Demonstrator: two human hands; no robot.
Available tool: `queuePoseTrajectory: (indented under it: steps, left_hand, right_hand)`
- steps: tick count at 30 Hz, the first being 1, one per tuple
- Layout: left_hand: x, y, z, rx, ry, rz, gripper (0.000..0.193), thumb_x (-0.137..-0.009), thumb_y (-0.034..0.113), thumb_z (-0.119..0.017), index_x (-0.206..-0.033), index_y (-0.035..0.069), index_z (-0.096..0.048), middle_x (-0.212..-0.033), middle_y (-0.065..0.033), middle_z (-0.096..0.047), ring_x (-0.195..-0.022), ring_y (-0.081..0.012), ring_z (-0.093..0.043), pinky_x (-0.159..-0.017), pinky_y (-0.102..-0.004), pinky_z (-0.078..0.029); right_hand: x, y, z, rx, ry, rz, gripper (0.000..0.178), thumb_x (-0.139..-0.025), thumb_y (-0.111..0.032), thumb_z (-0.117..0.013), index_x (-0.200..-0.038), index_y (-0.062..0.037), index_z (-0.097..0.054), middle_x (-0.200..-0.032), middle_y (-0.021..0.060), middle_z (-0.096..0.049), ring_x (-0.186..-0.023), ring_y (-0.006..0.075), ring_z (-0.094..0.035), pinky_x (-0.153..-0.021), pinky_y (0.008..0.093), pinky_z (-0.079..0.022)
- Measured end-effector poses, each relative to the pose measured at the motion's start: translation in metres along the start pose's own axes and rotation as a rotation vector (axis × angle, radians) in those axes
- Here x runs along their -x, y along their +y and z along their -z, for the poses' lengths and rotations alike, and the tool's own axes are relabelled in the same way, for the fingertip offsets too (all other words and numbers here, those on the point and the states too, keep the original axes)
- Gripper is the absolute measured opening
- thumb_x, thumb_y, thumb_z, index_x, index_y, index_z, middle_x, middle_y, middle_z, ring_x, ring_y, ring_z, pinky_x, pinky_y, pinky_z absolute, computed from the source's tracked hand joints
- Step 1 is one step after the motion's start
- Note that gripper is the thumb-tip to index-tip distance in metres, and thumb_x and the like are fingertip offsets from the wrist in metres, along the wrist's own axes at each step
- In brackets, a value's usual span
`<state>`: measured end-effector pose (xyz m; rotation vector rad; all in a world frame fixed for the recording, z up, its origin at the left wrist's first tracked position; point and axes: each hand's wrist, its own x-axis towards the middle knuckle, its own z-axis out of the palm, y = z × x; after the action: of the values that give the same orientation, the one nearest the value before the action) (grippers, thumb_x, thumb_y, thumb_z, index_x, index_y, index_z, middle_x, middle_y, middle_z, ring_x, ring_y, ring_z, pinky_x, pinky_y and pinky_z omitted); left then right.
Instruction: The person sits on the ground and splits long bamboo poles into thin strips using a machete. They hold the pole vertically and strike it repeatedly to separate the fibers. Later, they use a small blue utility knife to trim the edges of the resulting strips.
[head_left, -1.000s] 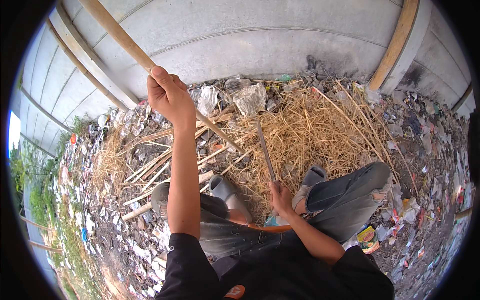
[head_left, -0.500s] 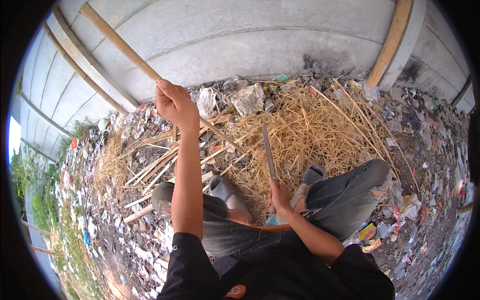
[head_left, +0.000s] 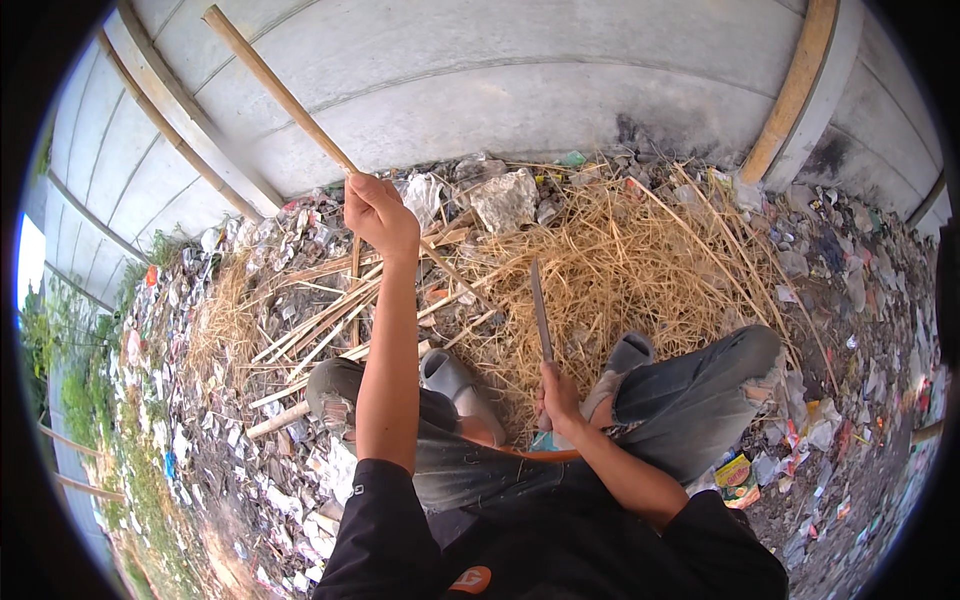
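My left hand (head_left: pixel 378 212) is raised in front of me and grips a long bamboo pole (head_left: pixel 283 93) that slants up to the upper left, its lower end reaching down into the straw. My right hand (head_left: pixel 556 391) rests low near my right knee and holds a long knife (head_left: pixel 540 306) by the handle, blade pointing up and away from me. The blade stands apart from the pole, to its right. I am squatting, with grey sandals (head_left: pixel 452 381) on my feet.
A heap of dry straw (head_left: pixel 640 265) lies ahead, with split bamboo strips (head_left: pixel 320 315) to its left. A grey concrete panel wall (head_left: pixel 520 90) stands behind, with more poles (head_left: pixel 180 150) and a wooden plank (head_left: pixel 795 90) leaning on it. Litter covers the ground on both sides.
My left hand has slid a little lower and toward me along the pole. The knife in my right hand has stayed nearly upright.
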<state>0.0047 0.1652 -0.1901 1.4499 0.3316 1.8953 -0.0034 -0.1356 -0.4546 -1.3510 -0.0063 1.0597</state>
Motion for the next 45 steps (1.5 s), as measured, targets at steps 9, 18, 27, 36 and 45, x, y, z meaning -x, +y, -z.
queuePoseTrajectory:
  steps: [9,18,27,36,45]
  left_hand:
    - [0.007,-0.006,-0.003,-0.075,-0.012,-0.060,0.049,-0.111,0.037,-0.042,-0.070,0.010,-0.041,-0.050,0.0044,-0.037,-0.045,-0.0039,-0.032,-0.044,-0.0245,-0.022]
    - [0.008,0.002,-0.003,-0.013,-0.024,-0.033,0.048,-0.110,0.038,-0.043,-0.071,0.011,-0.040,-0.050,0.0049,-0.037,-0.045,-0.0033,-0.031,-0.044,-0.0243,-0.020]
    - [-0.013,0.007,0.008,-0.019,-0.207,0.160,0.051,-0.110,0.046,-0.037,-0.077,0.008,-0.047,-0.058,-0.0011,-0.049,-0.050,-0.0088,-0.047,-0.049,-0.0259,-0.039]
    - [-0.079,0.077,0.001,-0.135,-0.147,-0.112,0.060,-0.108,0.053,-0.029,-0.135,0.000,-0.042,-0.108,-0.0184,-0.068,-0.098,-0.0255,-0.070,-0.083,-0.0384,-0.055]
    - [-0.194,0.175,-0.011,-0.168,-0.144,-0.271,0.051,-0.108,0.040,-0.037,-0.118,-0.005,-0.057,-0.094,-0.0191,-0.069,-0.078,-0.0243,-0.068,-0.069,-0.0345,-0.053]
  right_hand:
    - [-0.003,0.008,0.005,0.027,0.024,-0.014,0.047,-0.101,-0.047,-0.057,-0.075,-0.0094,-0.048,-0.060,0.0033,-0.051,-0.047,0.0154,-0.053,-0.045,0.0359,-0.047]
    - [-0.001,0.006,0.005,0.101,0.009,0.045,0.046,-0.101,-0.044,-0.058,-0.073,-0.0095,-0.048,-0.056,0.0031,-0.049,-0.043,0.0157,-0.051,-0.043,0.0350,-0.045]
    - [0.010,-0.012,-0.003,0.126,-0.020,0.107,0.043,-0.102,-0.040,-0.059,-0.074,-0.0091,-0.050,-0.055,0.0023,-0.048,-0.043,0.0146,-0.050,-0.043,0.0345,-0.044]
    - [0.007,-0.002,0.001,0.089,-0.003,0.092,0.043,-0.101,-0.039,-0.061,-0.073,-0.0075,-0.053,-0.055,0.0016,-0.050,-0.044,0.0129,-0.051,-0.042,0.0322,-0.044]
    - [0.013,-0.006,-0.005,0.081,-0.010,0.077,0.039,-0.100,-0.038,-0.062,-0.076,-0.0089,-0.053,-0.056,0.0014,-0.050,-0.043,0.0130,-0.051,-0.041,0.0320,-0.044]
